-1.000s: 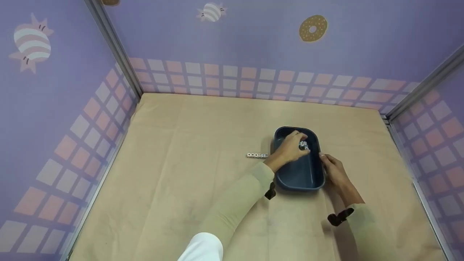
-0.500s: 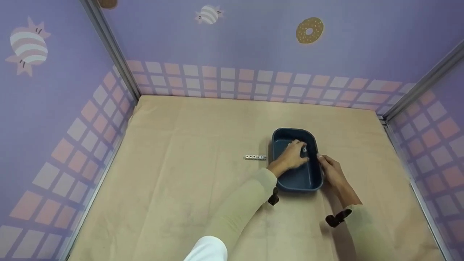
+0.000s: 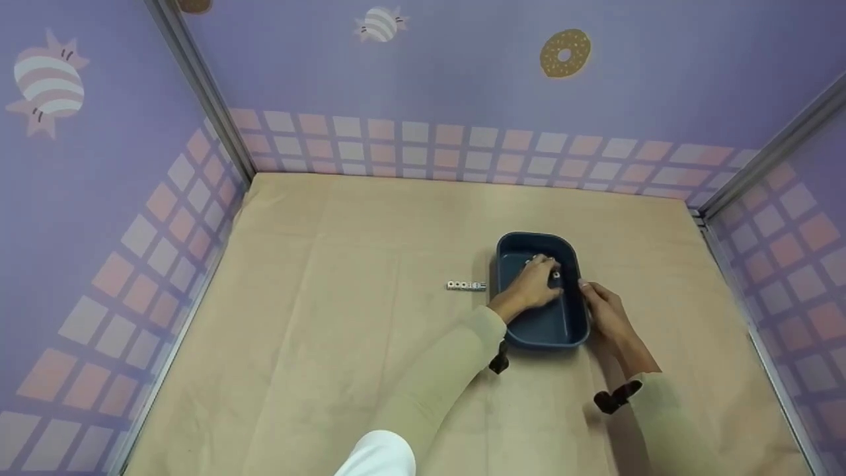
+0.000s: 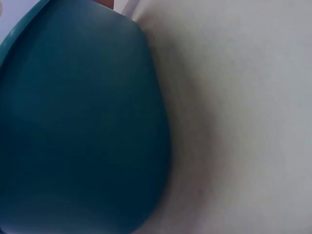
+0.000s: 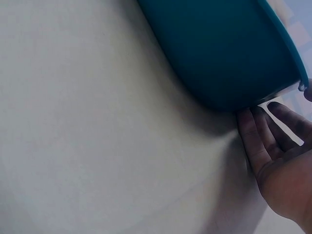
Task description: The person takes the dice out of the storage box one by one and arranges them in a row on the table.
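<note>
A dark blue rectangular bin (image 3: 543, 330) stands on the cloth, right of the middle in the head view. Inside it, my left hand (image 3: 532, 284) reaches down with curled fingers around small silvery dice (image 3: 556, 274), most of them hidden by the hand. My right hand (image 3: 605, 307) holds the bin's right side, thumb at the rim. The right wrist view shows that hand's fingers (image 5: 253, 136) against the lower outside of the bin (image 5: 229, 48). Left of the bin lies a short straight row of dice (image 3: 466, 286). In the left wrist view only the bin's outer wall (image 4: 83, 117) appears.
Beige cloth (image 3: 330, 297) with light creases covers the table. Purple panels (image 3: 396, 79) with pink and white squares enclose the back and both sides, joined by grey metal posts (image 3: 205, 92). Dark wrist cameras (image 3: 615, 398) sit on the sleeves.
My left hand has sunk deeper into the bin and shifted slightly toward the front, uncovering some dice beyond its fingers. My right hand keeps its hold on the side; the outside row stays put.
</note>
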Tool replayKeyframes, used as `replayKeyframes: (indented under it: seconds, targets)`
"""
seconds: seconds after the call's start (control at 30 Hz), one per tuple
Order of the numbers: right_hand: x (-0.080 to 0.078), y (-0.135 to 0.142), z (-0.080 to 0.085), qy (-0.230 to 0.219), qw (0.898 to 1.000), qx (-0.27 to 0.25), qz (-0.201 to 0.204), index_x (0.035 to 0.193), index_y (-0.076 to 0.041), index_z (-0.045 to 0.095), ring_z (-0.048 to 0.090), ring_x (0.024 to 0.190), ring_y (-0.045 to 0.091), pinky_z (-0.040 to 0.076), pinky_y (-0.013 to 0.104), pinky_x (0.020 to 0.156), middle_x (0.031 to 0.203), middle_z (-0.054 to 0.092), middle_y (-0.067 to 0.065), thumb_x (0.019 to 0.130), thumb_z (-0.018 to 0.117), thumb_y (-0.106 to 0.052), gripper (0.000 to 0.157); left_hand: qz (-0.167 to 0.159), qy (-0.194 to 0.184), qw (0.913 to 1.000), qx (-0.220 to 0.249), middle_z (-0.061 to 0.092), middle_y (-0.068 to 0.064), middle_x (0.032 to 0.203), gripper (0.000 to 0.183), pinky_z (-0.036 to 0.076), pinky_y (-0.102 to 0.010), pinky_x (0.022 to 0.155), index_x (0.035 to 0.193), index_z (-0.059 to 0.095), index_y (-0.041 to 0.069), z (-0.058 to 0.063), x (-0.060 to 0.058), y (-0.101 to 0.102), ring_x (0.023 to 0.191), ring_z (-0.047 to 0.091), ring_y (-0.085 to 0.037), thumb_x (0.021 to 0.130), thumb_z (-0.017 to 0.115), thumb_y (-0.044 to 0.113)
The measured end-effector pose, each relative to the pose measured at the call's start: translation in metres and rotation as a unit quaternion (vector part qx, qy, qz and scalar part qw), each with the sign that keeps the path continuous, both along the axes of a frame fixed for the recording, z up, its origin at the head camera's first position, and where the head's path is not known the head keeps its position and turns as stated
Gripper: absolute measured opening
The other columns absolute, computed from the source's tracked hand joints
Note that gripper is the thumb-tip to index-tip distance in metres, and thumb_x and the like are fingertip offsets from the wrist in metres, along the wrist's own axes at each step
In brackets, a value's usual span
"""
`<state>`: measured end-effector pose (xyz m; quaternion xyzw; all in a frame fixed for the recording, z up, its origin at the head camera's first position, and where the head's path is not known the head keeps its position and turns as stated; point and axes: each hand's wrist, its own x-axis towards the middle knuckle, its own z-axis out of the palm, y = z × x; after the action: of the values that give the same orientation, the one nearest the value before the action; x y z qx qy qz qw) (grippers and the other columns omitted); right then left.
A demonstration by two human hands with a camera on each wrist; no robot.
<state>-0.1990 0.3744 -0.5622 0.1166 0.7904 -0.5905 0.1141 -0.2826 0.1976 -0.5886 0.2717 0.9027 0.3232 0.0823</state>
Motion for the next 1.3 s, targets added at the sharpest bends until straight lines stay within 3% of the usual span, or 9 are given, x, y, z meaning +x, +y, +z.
replayKeyframes:
  seconds: [0.1,0.23,0.63,0.73,0.93,1.17,1.3]
  targets:
    - [-0.006,0.006,-0.016,0.003,1.0,0.004,-0.003,0.153,0.004,0.048,0.05,0.132,0.029,0.04,0.041,0.113,0.15,0.051,0.026,0.112,0.045,-0.051,0.069,-0.002,0.0,1.0,-0.007,0.059,-0.006,0.145,0.052,0.043,-0.024,0.113,0.144,0.063,0.008,0.0,-0.001,0.001,0.134,0.056,-0.017,0.098,0.078,0.027]
    - [-0.014,0.014,-0.036,0.002,1.0,0.012,-0.014,0.157,0.001,0.045,0.039,0.148,0.036,0.024,0.051,0.127,0.158,0.045,0.025,0.109,0.046,-0.061,0.079,-0.009,0.007,0.9998,-0.019,0.059,-0.006,0.145,0.051,0.042,-0.024,0.113,0.143,0.063,0.009,0.0,-0.001,0.001,0.135,0.056,-0.016,0.098,0.078,0.027]
    - [-0.015,0.013,-0.034,-0.001,1.0,0.016,-0.016,0.159,0.001,0.042,0.032,0.154,0.036,0.018,0.051,0.129,0.163,0.041,0.024,0.109,0.046,-0.06,0.079,-0.04,0.033,0.9969,-0.06,0.068,-0.001,0.129,0.034,0.042,-0.026,0.113,0.13,0.073,0.013,-0.003,-0.003,0.001,0.123,0.061,-0.013,0.098,0.075,0.025]
    - [-0.014,0.014,-0.034,-0.002,1.0,0.013,-0.014,0.159,0.0,0.043,0.03,0.155,0.036,0.017,0.051,0.129,0.163,0.041,0.023,0.109,0.046,-0.061,0.079,-0.042,0.025,0.9972,-0.057,0.068,0.0,0.123,0.029,0.047,-0.023,0.102,0.125,0.074,0.013,-0.003,-0.002,0.0,0.114,0.063,-0.011,0.098,0.076,0.02]
    - [-0.012,0.012,-0.034,0.002,1.0,0.017,-0.017,0.158,0.001,0.043,0.029,0.156,0.037,0.017,0.053,0.129,0.162,0.041,0.023,0.108,0.047,-0.063,0.082,-0.039,0.012,0.9978,-0.053,0.07,0.005,0.11,0.024,0.051,-0.019,0.085,0.118,0.075,0.014,-0.002,0.002,-0.001,0.097,0.062,-0.005,0.095,0.079,0.016]
    - [-0.011,0.012,-0.033,0.002,1.0,0.017,-0.015,0.158,0.001,0.044,0.032,0.154,0.036,0.018,0.052,0.129,0.162,0.041,0.023,0.108,0.047,-0.062,0.08,-0.031,0.0,0.9982,-0.051,0.07,0.007,0.104,0.016,0.052,-0.019,0.082,0.114,0.076,0.015,-0.002,0.003,-0.002,0.092,0.061,-0.004,0.098,0.076,0.017]
    - [-0.012,0.012,-0.034,0.004,1.0,0.015,-0.01,0.159,0.0,0.042,0.031,0.155,0.037,0.017,0.052,0.129,0.163,0.041,0.023,0.108,0.046,-0.062,0.081,-0.02,0.027,0.9986,-0.041,0.069,0.006,0.107,0.015,0.051,-0.02,0.085,0.114,0.075,0.015,-0.001,0.002,-0.001,0.095,0.061,-0.005,0.101,0.073,0.02]
